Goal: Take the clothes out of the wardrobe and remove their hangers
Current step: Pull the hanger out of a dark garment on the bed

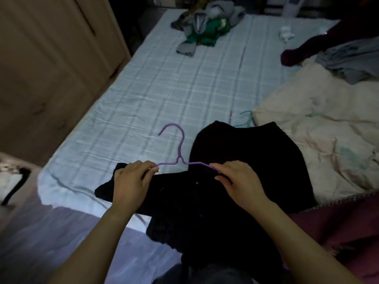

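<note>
A black garment (235, 160) lies spread over the near edge of the bed (164, 89). A purple hanger (180, 148) sits in it, with the hook and neck sticking out toward the bed's middle. My left hand (131, 181) pinches the hanger's left shoulder where it meets the cloth. My right hand (240, 179) pinches the hanger's right shoulder at the garment's edge. The lower part of the hanger is hidden under the black cloth.
A brown wardrobe (51, 68) stands at the left. A heap of grey and green clothes (207, 27) lies at the far end of the bed. A cream quilt (317, 140), a grey garment (352, 60), a dark red garment (303, 50) and a teal hanger (245, 119) are at the right.
</note>
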Demonstrator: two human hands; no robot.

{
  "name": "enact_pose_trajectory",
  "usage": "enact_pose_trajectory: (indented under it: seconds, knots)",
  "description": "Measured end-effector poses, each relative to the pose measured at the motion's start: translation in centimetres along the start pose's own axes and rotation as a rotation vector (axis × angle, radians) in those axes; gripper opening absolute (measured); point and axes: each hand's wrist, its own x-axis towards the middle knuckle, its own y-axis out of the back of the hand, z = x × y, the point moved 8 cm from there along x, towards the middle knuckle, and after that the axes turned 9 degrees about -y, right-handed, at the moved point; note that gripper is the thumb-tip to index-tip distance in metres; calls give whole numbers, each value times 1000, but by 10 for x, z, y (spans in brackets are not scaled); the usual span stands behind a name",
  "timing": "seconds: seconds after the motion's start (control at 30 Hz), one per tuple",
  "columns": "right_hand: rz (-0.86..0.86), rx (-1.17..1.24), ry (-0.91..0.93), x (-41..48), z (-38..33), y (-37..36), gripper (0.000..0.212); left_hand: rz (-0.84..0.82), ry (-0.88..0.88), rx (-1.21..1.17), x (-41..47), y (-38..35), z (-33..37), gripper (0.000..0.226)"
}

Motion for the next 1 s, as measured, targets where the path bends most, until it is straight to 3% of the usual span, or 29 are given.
enact_pose_trajectory:
  seconds: [0.3,0.4,0.47,0.63,0.8,1.0]
  knots:
    - [-98,142,439,-18,-250,-68,36,195,288,-40,-187,182,-124,35]
    - [-174,224,590,-31,-333,-103,36,276,450,-69,-264,219,-168,15]
    - [-214,270,656,-37,-382,-125,34,342,561,-37,-309,244,-194,14]
    - [-291,390,712,-26,-485,-166,29,486,665,76,-376,314,-243,46]
    - [-306,486,724,18,-582,-203,29,575,688,247,-391,387,-305,47]
    - [-250,615,798,101,-714,-251,27,584,789,480,-395,466,-430,44]
